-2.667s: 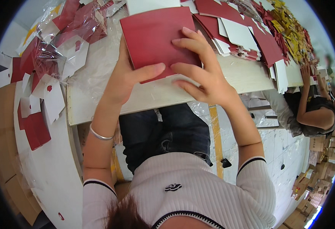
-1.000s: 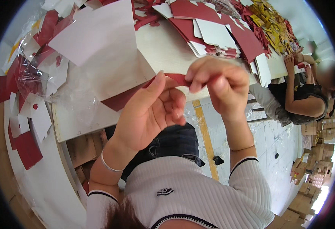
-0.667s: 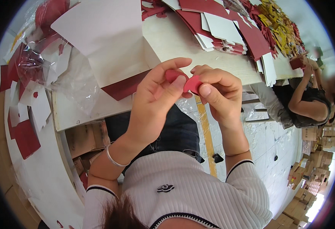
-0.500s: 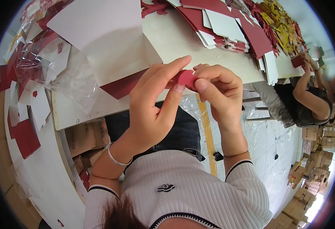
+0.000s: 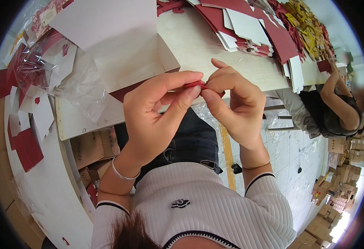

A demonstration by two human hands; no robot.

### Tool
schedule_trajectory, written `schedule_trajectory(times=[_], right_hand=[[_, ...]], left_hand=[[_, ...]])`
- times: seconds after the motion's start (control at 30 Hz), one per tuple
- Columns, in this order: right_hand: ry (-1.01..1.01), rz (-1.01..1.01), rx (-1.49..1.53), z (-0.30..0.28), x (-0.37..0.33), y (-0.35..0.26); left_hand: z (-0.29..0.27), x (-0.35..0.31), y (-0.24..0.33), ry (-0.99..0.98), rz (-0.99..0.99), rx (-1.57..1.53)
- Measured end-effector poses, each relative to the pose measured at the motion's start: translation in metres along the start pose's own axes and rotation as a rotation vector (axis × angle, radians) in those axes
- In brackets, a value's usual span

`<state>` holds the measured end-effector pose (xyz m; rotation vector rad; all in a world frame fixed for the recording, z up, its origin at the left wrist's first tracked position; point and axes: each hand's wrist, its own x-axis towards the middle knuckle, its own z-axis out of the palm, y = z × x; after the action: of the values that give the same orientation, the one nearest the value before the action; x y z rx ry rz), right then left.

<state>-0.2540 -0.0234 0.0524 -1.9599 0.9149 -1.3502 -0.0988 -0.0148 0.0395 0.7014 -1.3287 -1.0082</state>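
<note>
Between my two hands is a small red piece (image 5: 195,84), mostly covered by fingers, so its exact kind does not show. My left hand (image 5: 155,106) pinches its left side between thumb and fingers. From the other side, my right hand (image 5: 234,101) grips it with thumb and forefinger. Both hands are raised over the near edge of the table. Just beyond the left hand stands an open box (image 5: 130,62), pale inside with a dark red outer wall, its large lid folded back.
Stacked dark red and white card sheets (image 5: 248,27) lie at the table's far side. Clear plastic wrap (image 5: 82,83) and loose white and red cards (image 5: 26,145) are on the left. At right a co-worker (image 5: 339,108) holds a dark red piece. Cardboard boxes (image 5: 345,174) are piled behind.
The red piece has turned from showing its rounded flat face to a narrower view, with more of it covered. Both hands shifted slightly, and the fingertips are closer together.
</note>
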Motion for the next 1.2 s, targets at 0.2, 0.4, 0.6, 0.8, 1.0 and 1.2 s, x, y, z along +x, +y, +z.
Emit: schedule_trajectory(times=[0.2, 0.4, 0.6, 0.8, 1.0, 1.2], right_hand=[[0.074, -0.015, -0.04, 0.01, 0.011, -0.013], [0.08, -0.214, -0.069, 0.013, 0.028, -0.006], [0.253, 0.079, 0.579, 0.013, 0.105, 0.053], [-0.175, 0.075, 0.619, 0.05, 0.149, 0.061], [-0.781, -0.358, 0.362, 0.033, 0.083, -0.005], [-0.183, -0.469, -0.148, 0.012, 0.025, -0.012]], left_hand=[[-0.004, 0.001, 0.007, 0.027, 0.245, 0.28], [-0.01, 0.007, 0.04, -0.052, -0.037, -0.039], [-0.05, 0.015, 0.061, -0.083, -0.277, -0.1], [-0.076, 0.021, 0.06, 0.086, -0.791, -0.977], [-0.106, -0.027, 0.04, -0.02, -0.69, -0.8], [-0.053, -0.034, 0.039, 0.033, -0.491, -0.488]])
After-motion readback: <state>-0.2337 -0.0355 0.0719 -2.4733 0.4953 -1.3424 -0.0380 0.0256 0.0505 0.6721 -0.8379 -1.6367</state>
